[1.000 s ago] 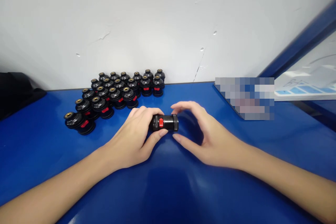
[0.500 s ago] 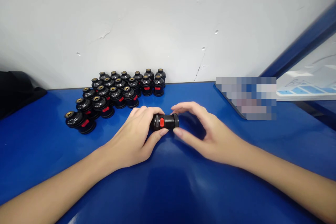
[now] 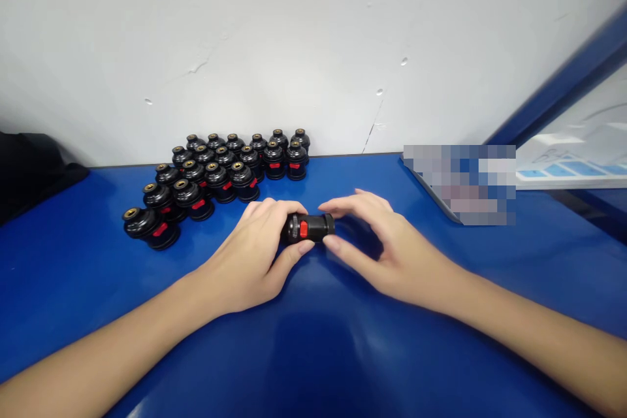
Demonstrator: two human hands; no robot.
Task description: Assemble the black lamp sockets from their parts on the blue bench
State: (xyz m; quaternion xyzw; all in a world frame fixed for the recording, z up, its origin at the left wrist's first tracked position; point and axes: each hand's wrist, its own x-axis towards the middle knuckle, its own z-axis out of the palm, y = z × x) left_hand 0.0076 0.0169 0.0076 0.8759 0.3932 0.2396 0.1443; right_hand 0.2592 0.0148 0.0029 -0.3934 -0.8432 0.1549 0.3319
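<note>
Black socket (image 3: 309, 228) is gripped by left hand (image 3: 255, 255); right hand (image 3: 386, 248) pinches its end. Axis is best kept level above worktop (image 3: 313, 339).

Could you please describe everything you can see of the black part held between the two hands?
The black part is a short, glossy cylinder that looks like plastic, lying on its side just above the blue table. A small red tab sits on its side, by a ribbed band. The left hand grips its left end; the right hand touches its right end with thumb and fingertips.
</note>
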